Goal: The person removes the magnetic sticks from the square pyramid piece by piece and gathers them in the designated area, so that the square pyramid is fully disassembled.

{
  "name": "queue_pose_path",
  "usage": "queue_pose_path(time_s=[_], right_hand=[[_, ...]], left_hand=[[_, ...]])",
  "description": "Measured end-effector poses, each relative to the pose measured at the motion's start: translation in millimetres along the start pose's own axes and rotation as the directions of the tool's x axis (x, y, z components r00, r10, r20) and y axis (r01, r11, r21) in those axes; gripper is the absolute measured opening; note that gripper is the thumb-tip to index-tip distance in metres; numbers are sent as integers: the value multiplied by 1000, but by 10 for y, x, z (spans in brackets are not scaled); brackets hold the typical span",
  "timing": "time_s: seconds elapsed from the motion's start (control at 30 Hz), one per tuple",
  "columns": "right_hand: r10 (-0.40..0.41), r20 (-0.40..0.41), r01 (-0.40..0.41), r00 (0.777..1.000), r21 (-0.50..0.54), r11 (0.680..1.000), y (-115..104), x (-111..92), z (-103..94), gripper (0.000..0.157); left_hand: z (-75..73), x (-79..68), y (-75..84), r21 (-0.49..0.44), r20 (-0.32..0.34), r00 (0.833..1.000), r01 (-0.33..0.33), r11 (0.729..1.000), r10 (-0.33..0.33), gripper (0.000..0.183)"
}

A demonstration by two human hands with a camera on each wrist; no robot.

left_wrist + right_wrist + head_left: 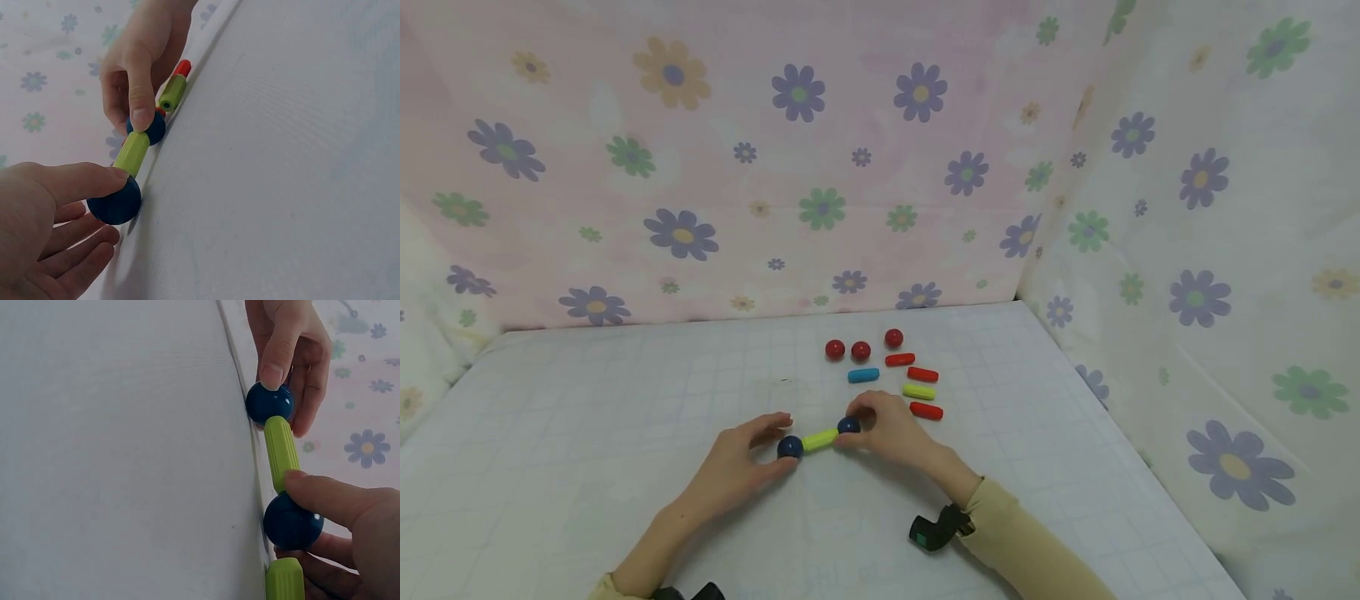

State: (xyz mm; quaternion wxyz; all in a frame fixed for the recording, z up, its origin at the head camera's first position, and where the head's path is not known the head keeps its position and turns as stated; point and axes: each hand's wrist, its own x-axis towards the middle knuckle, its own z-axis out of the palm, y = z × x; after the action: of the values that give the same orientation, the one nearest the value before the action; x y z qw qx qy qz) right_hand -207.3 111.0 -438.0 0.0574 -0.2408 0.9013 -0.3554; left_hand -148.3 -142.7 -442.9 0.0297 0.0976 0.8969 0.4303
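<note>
A yellow-green ribbed rod joins two dark blue balls end to end, low over the white table. My left hand holds the left blue ball, its thumb on the near side and its fingers behind. At the other end, my right hand pinches the right blue ball between thumb and curled fingers. The right wrist view shows the left hand's thumb on the far ball and the right thumb on the near one, close to the rod.
Beyond the right hand lie red balls, a blue rod, red rods and another yellow-green rod. Flowered cloth hangs behind the white table and along its sides.
</note>
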Motion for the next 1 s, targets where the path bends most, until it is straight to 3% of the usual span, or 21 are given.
queue_pose_path(time_s=[0.33,0.67,1.0], right_hand=[[-16,-14,16,1000,4,1000,26,-7,22,31],[-35,-14,35,999,-4,999,37,-16,24,31],[-64,-22,65,998,13,998,46,-12,41,30]], left_hand=[[19,9,-17,-30,-74,997,35,999,-37,33],[19,5,-2,-41,-93,994,60,997,-64,33],[26,5,4,-23,-113,992,45,999,-47,29]])
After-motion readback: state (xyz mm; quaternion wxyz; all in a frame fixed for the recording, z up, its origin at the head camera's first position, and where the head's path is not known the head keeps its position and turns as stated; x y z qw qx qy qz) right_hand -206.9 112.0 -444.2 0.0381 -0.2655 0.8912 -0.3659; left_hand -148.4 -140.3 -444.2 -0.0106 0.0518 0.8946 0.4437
